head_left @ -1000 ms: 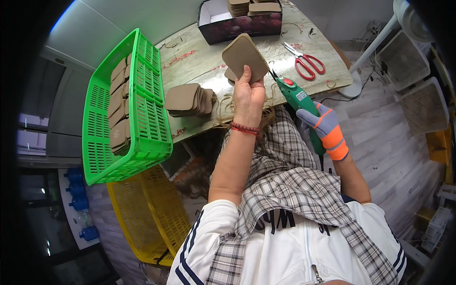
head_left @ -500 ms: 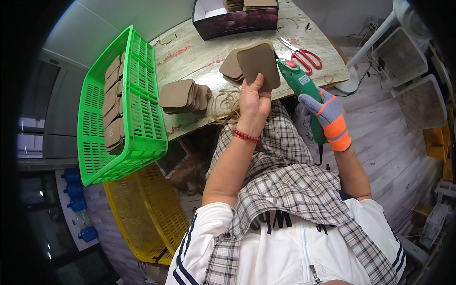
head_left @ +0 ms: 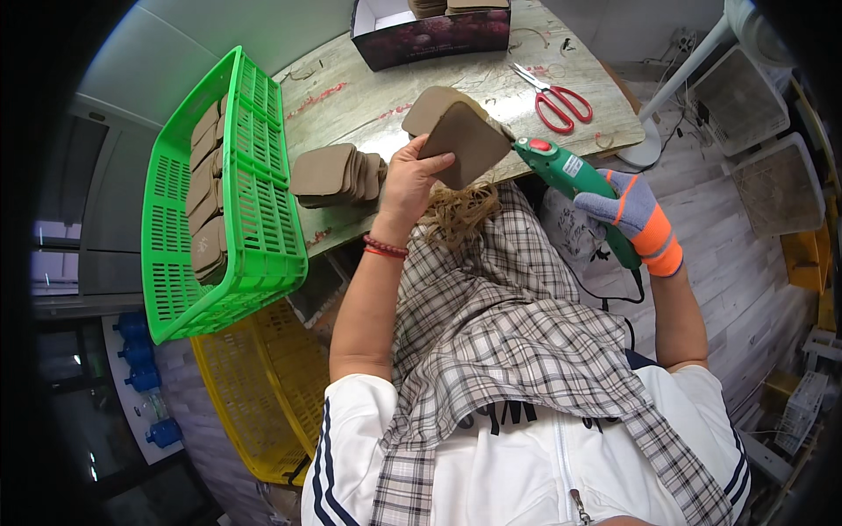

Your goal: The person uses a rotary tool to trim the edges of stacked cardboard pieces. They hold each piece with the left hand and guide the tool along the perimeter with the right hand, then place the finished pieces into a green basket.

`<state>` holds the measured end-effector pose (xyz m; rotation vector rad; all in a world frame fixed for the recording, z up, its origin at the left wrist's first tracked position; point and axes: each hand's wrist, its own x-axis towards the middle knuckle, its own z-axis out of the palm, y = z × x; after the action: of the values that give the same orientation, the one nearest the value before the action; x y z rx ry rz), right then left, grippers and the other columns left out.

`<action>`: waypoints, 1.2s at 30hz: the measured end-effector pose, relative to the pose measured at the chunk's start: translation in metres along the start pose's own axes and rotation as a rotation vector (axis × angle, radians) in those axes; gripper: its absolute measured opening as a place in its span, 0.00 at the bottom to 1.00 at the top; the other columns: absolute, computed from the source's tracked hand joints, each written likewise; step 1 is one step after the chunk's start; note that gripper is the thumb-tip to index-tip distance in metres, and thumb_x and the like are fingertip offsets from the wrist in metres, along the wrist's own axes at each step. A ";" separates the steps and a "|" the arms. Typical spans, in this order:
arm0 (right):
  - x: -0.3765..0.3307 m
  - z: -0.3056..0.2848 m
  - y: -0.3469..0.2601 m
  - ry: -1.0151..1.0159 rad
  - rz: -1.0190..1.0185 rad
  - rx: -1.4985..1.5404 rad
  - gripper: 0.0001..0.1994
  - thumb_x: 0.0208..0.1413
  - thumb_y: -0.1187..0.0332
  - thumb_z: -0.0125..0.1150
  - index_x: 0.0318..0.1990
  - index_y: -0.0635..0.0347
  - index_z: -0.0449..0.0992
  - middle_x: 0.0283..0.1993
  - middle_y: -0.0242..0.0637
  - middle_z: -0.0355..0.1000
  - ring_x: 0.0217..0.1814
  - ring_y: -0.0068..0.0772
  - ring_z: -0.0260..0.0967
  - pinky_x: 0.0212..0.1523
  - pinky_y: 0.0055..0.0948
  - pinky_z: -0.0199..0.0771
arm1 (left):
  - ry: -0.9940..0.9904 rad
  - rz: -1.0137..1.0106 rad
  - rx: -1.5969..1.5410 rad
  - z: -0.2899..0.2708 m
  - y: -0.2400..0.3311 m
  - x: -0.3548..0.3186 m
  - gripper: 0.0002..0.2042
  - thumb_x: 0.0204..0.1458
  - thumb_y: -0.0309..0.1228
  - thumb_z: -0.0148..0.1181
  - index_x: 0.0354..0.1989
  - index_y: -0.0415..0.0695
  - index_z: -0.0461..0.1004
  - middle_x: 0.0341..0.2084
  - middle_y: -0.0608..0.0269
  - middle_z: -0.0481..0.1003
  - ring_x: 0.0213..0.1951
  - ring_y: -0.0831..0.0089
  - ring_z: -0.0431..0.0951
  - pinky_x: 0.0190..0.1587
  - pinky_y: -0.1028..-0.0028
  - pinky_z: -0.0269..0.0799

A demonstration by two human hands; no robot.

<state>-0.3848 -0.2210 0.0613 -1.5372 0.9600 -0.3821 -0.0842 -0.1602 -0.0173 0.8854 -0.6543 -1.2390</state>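
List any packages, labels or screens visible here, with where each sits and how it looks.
Open box: far edge of the table, rectangular, dark purple printed sides, white inside, brown pieces stacked within.
Label: on the green glue gun in the gloved right hand, small, white.
No screens.

Left hand (head_left: 419, 175) bare; red bead bracelet (head_left: 384, 248) at the wrist, forearm uncovered. Right hand (head_left: 633, 209) in a knit glove: grey-blue with an orange stripe and a bright orange cuff. White short-sleeved top (head_left: 517, 473) with dark shoulder stripes and a front zip. Grey-and-white plaid cloth (head_left: 517, 324) draped over chest and lap.
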 end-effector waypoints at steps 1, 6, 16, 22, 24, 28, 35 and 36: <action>-0.001 0.002 0.002 0.004 0.003 -0.003 0.15 0.47 0.61 0.68 0.36 0.63 0.76 0.22 0.26 0.68 0.21 0.13 0.61 0.21 0.17 0.61 | -0.012 -0.032 0.031 -0.003 0.003 -0.001 0.17 0.48 0.15 0.58 0.48 0.36 0.72 0.40 0.59 0.77 0.39 0.74 0.77 0.44 0.76 0.74; 0.001 0.014 0.006 0.033 -0.089 -0.073 0.14 0.49 0.63 0.66 0.37 0.64 0.74 0.24 0.25 0.68 0.22 0.12 0.61 0.22 0.16 0.62 | -0.033 -0.173 0.050 -0.004 0.004 -0.009 0.17 0.47 0.14 0.58 0.48 0.34 0.72 0.38 0.59 0.77 0.38 0.74 0.78 0.41 0.75 0.75; 0.011 0.023 0.000 -0.029 -0.020 -0.030 0.13 0.50 0.64 0.65 0.36 0.64 0.74 0.24 0.25 0.68 0.23 0.12 0.61 0.23 0.16 0.62 | -0.041 -0.242 0.291 -0.023 0.000 -0.018 0.15 0.45 0.16 0.60 0.44 0.37 0.73 0.35 0.65 0.76 0.35 0.80 0.76 0.38 0.80 0.72; 0.008 0.018 0.007 -0.054 -0.024 -0.033 0.16 0.47 0.61 0.67 0.36 0.64 0.76 0.24 0.26 0.69 0.24 0.13 0.61 0.25 0.17 0.63 | 0.033 0.005 0.423 -0.023 0.032 -0.017 0.11 0.42 0.16 0.63 0.34 0.39 0.72 0.29 0.68 0.75 0.31 0.82 0.74 0.37 0.80 0.71; 0.007 0.018 0.007 -0.078 0.008 -0.028 0.17 0.46 0.59 0.68 0.38 0.64 0.77 0.25 0.26 0.69 0.25 0.13 0.61 0.26 0.18 0.64 | 0.031 0.022 0.386 -0.027 0.035 -0.017 0.11 0.42 0.16 0.63 0.35 0.38 0.73 0.29 0.66 0.76 0.31 0.81 0.75 0.37 0.80 0.71; 0.006 0.021 0.006 -0.131 0.060 0.000 0.17 0.47 0.59 0.68 0.38 0.64 0.77 0.25 0.25 0.70 0.25 0.13 0.62 0.26 0.17 0.64 | 0.017 0.023 0.347 -0.027 0.035 -0.016 0.11 0.43 0.17 0.63 0.37 0.37 0.74 0.31 0.64 0.77 0.32 0.80 0.76 0.38 0.81 0.71; 0.007 0.031 0.009 -0.137 -0.039 -0.060 0.14 0.48 0.64 0.67 0.37 0.64 0.75 0.23 0.28 0.70 0.22 0.15 0.65 0.24 0.18 0.66 | -0.077 -0.114 0.412 -0.016 0.029 -0.020 0.12 0.43 0.17 0.63 0.37 0.36 0.74 0.30 0.64 0.77 0.32 0.80 0.76 0.37 0.80 0.73; 0.007 0.032 0.008 -0.146 -0.026 -0.049 0.15 0.48 0.64 0.67 0.37 0.65 0.75 0.23 0.28 0.70 0.22 0.15 0.65 0.24 0.18 0.66 | -0.094 -0.138 0.450 -0.014 0.029 -0.020 0.11 0.43 0.17 0.63 0.37 0.36 0.74 0.30 0.64 0.77 0.32 0.80 0.76 0.37 0.80 0.73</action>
<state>-0.3605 -0.2051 0.0447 -1.6005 0.8415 -0.2621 -0.0619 -0.1352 0.0011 1.2648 -0.9842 -1.2837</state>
